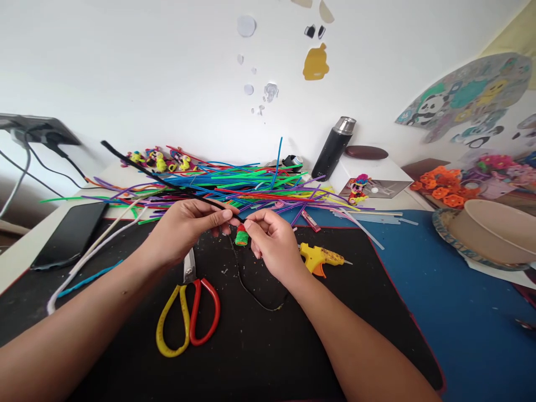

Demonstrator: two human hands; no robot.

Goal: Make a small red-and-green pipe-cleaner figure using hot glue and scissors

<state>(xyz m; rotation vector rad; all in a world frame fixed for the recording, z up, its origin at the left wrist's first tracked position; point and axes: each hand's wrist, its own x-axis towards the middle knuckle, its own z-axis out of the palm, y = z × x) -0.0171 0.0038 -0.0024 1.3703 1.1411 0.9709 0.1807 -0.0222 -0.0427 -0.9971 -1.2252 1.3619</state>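
Note:
A long black pipe cleaner (142, 168) runs from the upper left down into both hands. My left hand (196, 222) pinches it between thumb and finger. Close beside it, my right hand (268, 234) pinches the same pipe cleaner near its lower end. Just below, between the hands, is a small red and green coiled piece (242, 237) with orange at its end; whether fingers hold it is hidden. Scissors (188, 312) with one yellow and one red handle lie below my left hand. To the right of my right hand lies a yellow glue gun (321, 258).
Many coloured pipe cleaners (234, 184) lie in a pile behind the hands. A phone (71, 234) is at the left, a black flask (334, 148) stands near the wall, and a bowl (502, 229) sits at the right. A thin black cord (247, 290) crosses the mat.

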